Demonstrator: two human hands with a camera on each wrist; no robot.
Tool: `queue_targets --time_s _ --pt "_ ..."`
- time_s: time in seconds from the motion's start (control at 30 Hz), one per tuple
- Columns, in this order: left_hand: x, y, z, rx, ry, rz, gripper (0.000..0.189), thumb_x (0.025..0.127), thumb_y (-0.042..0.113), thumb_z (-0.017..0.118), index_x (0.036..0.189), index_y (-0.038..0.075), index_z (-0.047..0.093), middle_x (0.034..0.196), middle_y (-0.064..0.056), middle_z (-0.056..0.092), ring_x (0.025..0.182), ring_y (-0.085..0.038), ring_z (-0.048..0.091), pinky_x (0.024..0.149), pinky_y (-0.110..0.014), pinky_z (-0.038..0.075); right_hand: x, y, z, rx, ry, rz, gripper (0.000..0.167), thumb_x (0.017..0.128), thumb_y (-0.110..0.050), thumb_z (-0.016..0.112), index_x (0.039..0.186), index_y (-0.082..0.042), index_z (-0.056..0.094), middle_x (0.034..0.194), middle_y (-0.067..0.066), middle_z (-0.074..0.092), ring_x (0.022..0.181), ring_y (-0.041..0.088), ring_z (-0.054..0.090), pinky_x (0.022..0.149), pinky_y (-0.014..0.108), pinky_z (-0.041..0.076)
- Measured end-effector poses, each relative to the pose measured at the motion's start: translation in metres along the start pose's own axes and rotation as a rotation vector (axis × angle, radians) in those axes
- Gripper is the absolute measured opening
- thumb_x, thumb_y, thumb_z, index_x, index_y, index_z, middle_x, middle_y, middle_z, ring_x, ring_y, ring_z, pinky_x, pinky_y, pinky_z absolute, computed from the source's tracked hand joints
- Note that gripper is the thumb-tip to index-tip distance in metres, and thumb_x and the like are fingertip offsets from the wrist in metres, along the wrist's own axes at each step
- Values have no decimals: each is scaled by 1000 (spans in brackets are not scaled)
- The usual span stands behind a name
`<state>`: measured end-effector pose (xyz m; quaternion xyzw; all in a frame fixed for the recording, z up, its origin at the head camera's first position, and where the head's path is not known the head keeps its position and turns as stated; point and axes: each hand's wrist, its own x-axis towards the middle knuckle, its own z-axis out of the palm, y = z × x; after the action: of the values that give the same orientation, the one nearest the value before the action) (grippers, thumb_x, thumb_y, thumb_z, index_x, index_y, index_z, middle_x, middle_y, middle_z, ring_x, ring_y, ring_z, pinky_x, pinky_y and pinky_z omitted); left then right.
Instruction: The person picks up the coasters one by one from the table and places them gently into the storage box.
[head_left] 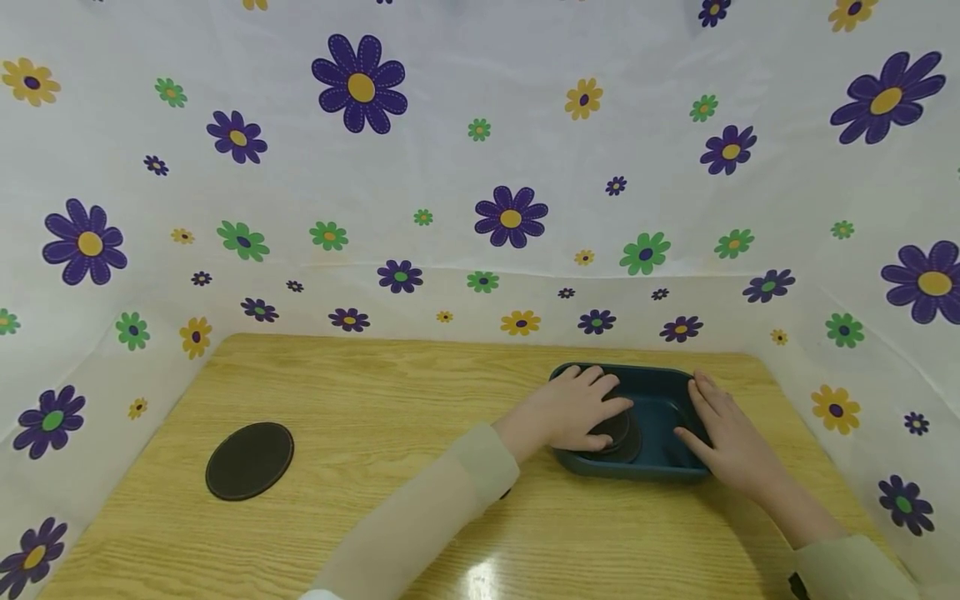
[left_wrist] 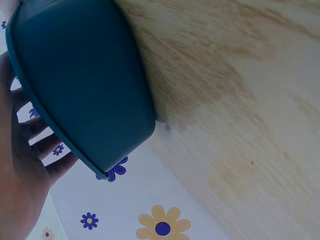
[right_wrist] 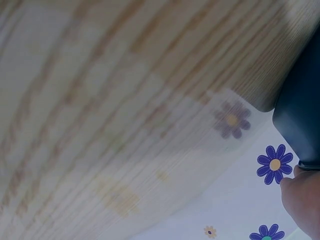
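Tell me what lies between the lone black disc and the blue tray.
Bare wooden tabletop, then, nearer the tray, the person's left sleeve and wrist; the head view shows this.

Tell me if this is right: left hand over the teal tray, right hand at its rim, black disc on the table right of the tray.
Not quite: the black disc lies on the table left of the teal tray, as the head view shows.

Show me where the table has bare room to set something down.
Wooden tabletop is bare between the round black coaster and left sleeve, back to the flowered cloth. The teal tray is crowded: left hand over black coasters, right hand at right end.
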<state>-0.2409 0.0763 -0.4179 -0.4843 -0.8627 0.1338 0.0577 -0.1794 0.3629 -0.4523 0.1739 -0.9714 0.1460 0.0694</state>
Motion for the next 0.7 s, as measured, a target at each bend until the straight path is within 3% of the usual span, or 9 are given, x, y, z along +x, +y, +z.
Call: queue_targets --time_s 0.3,0.7 --pt "-17 -6 2 -22 53 3 62 108 58 47 164 32 40 166 -2 43 153 -23 41 124 -41 39 -1 1 1 -4 4 -1 81 107 -34 60 160 17 26 170 35 21 161 50 17 130 26 -14" --pt "-51 -18 11 -26 83 5 61 109 56 48 163 28 42 165 -5 44 151 -24 44 124 -42 41 -2 2 1 -2 13 -17 80 107 -32 61 159 18 27 171 35 20 163 47 14 128 22 -15"
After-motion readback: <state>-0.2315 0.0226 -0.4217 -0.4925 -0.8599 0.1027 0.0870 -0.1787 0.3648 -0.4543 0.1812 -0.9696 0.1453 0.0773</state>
